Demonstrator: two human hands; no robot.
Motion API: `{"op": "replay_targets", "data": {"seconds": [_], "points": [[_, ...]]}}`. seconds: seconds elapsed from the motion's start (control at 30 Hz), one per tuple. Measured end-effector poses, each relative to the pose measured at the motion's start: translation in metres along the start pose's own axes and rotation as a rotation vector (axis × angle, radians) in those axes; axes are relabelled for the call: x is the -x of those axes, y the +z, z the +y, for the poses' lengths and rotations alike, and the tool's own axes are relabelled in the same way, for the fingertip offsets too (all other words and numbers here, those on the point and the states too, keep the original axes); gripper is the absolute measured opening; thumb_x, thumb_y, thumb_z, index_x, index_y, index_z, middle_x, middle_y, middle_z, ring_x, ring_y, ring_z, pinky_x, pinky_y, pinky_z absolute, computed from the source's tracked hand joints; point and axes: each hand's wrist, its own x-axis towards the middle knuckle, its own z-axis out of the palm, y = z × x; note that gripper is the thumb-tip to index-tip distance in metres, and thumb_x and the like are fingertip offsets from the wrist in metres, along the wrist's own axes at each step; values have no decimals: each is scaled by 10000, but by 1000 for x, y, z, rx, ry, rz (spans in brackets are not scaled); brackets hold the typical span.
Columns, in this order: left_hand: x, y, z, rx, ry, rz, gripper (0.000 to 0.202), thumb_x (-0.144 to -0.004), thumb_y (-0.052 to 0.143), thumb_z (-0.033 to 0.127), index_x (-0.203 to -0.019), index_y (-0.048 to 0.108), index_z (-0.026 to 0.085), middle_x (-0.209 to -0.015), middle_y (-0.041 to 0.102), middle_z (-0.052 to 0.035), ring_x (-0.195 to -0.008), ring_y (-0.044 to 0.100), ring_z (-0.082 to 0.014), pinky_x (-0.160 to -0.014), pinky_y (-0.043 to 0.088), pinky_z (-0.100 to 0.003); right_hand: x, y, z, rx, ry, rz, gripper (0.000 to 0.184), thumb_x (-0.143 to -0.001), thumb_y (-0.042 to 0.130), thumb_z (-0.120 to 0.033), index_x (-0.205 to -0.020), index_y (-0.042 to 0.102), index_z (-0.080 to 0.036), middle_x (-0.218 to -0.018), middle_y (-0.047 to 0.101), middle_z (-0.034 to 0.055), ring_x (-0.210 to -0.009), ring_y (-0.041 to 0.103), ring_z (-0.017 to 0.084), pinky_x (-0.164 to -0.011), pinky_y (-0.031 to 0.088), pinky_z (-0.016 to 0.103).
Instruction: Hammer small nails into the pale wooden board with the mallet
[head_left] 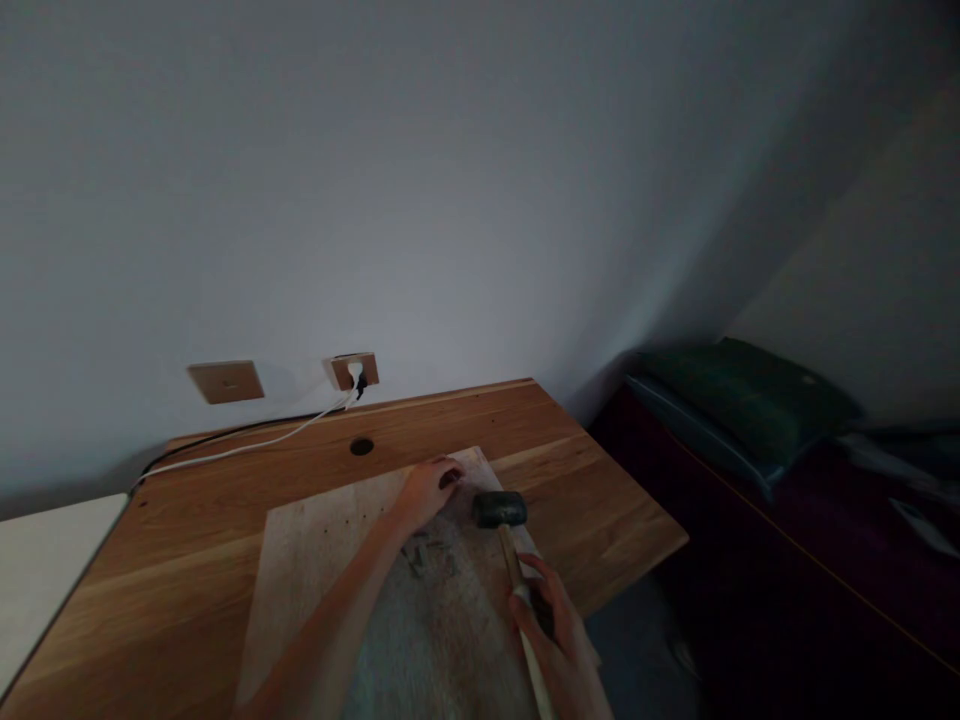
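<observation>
Head view: one wooden board (442, 650), pale and stained, lying at a slant on a brown wooden table (615, 500); on its upper left part, a short row of small dark dots, nails or holes, cannot tell which. One mallet (500, 510), dark head, pale handle, the head over the board's right edge; whether it touches the wood cannot be told. Right hand (555, 625): fingers wrapped around the handle below the head. Left hand (429, 490): at the board's far end, left of the mallet head, fingertips close to one another; whether they grip anything cannot be told. Several small dark marks or pieces (420, 553) on the board below the left hand, too blurred to identify. Table fittings: one round dark hole (361, 447) beyond the board. Wall (465, 200): one blank plate (226, 382); to its right, one socket (368, 368) with a white plug (355, 372); one white cable (277, 439) along the table's rear. Right side: one green pillow (757, 395) on a dark red cover (810, 600).
</observation>
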Motion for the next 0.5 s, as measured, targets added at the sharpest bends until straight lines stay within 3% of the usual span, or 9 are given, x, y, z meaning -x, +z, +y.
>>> {"op": "replay_targets", "data": {"seconds": [0.1,0.2,0.27,0.37,0.43,0.5], "points": [[-1,0,0,97,10,3,286,-817,606,52,-1012,719,228,-1046,764,-30,-980,707,-194,-927,535,-319,-2,0,4,20,8,18,539,-860,622,-573,-1291,643,-251,-976,750,40,-922,704,237,-793,553,312],[-1,0,-1,128,31,-9,293,-807,594,52,-1011,724,218,-1016,774,-32,-949,716,-189,-907,545,-317,-7,-2,9,15,46,51,523,-818,666,-572,-1222,690,-241,-1153,738,75,-1103,674,278,-912,544,362],[-1,0,-2,107,37,-17,341,-772,592,28,-1023,728,214,-1031,774,-38,-976,712,-195,-932,538,-330,-13,-5,11,-34,92,49,529,-774,698,-588,-1158,714,-224,-1157,738,91,-1094,683,297,-871,567,369],[-1,1,-3,86,16,-14,412,-728,601,8,-1066,722,211,-1083,761,-50,-1002,702,-199,-950,533,-338,-19,-10,9,-205,235,-79,578,-749,699,-631,-1145,695,-210,-899,761,75,-737,731,252,-561,570,307],[0,1,-4,77,-4,-5,400,-735,615,25,-1079,716,203,-1092,752,-60,-985,699,-199,-931,541,-336,-19,-11,4,-369,350,-227,595,-780,645,-666,-1159,659,-209,-729,718,32,-470,632,178,-379,460,247],[0,1,-4,57,-20,0,364,-748,626,42,-1063,717,200,-1079,750,-63,-969,697,-203,-914,545,-340,-18,-11,-2,-522,419,-347,583,-789,614,-687,-1135,628,-217,-683,682,-1,-335,501,112,-302,361,206]]}}
